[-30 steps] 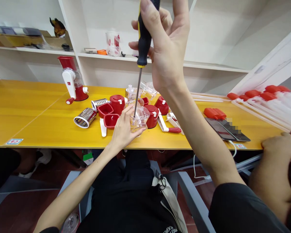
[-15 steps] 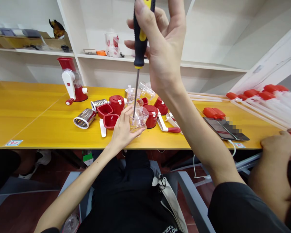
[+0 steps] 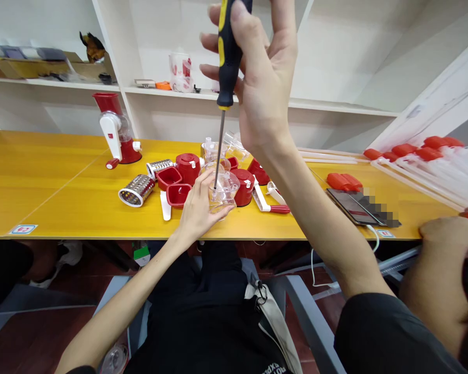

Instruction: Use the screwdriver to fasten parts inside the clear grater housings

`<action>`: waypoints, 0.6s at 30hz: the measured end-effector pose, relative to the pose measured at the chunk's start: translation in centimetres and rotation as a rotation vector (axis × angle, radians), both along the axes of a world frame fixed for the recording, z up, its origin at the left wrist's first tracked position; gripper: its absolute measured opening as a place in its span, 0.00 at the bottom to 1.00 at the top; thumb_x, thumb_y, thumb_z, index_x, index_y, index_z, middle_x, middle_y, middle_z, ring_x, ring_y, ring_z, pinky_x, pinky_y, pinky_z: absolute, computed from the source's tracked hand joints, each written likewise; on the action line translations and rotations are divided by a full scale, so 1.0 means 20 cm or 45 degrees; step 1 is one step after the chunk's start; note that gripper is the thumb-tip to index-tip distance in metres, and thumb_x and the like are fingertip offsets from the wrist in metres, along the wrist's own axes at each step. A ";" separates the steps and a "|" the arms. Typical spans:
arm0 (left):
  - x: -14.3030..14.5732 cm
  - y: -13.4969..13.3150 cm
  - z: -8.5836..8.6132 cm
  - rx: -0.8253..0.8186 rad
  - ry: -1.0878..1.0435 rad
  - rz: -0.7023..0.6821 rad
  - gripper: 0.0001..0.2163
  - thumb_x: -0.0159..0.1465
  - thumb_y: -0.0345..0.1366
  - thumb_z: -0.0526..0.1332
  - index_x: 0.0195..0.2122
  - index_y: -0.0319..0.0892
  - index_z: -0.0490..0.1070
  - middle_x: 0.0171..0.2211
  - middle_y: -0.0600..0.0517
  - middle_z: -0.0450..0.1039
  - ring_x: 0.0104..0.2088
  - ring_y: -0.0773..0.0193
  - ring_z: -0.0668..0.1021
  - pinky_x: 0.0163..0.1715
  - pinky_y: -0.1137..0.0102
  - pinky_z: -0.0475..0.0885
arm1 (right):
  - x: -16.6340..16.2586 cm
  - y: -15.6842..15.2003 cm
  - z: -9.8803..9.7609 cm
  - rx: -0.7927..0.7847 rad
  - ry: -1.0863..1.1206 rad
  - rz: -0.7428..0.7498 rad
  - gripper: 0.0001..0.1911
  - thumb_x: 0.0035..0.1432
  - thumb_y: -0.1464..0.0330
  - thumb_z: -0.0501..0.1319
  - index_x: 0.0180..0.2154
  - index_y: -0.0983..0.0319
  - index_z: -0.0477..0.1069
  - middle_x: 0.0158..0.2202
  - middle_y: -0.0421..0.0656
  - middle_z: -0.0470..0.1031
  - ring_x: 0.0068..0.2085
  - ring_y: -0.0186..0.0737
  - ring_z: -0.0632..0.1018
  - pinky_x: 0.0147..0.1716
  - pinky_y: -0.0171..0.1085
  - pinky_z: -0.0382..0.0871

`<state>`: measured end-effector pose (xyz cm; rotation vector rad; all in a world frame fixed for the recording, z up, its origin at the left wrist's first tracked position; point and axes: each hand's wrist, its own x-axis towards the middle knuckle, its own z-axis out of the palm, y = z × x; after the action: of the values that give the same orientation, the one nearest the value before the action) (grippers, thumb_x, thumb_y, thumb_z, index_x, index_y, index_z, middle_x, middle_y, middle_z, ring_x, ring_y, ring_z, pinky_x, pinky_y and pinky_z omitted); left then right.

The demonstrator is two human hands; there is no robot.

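My right hand [image 3: 263,78] is raised and closed on the black-and-yellow handle of a screwdriver [image 3: 228,62]. The long shaft points down, its tip inside a clear plastic housing [image 3: 225,193] on the table. My left hand [image 3: 199,205] grips that housing from the left, thumb along its near side. Red bases [image 3: 244,186] stand just right of the housing. Left of my left hand are red square hoppers [image 3: 179,195] and metal grater drums [image 3: 137,190]. A white crank with a red handle [image 3: 265,201] lies to the right. More clear parts [image 3: 236,144] sit behind.
An assembled red-and-white rotary grater [image 3: 117,130] stands at back left. Phones [image 3: 359,205] with a white cable lie to the right, by red brush-like heads [image 3: 343,182]. Another person's hand [image 3: 450,231] is at the far right. White shelves [image 3: 159,119] rise behind the table.
The screwdriver handle has turned in my right hand, and its yellow stripe now faces left. My right fingers have shifted around it. The left hand and housing stay put.
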<state>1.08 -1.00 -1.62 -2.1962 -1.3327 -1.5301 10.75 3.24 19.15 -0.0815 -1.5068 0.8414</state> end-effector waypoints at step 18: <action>0.00 -0.01 0.00 0.000 0.017 -0.011 0.38 0.63 0.48 0.72 0.68 0.46 0.53 0.67 0.38 0.62 0.68 0.45 0.69 0.65 0.46 0.69 | -0.01 0.05 0.01 0.050 0.000 -0.128 0.27 0.58 0.55 0.55 0.56 0.51 0.48 0.48 0.44 0.72 0.49 0.40 0.80 0.40 0.37 0.81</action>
<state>1.07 -1.12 -1.56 -2.2107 -1.3209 -1.5160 10.63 4.26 19.26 -0.1273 -1.5058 0.7306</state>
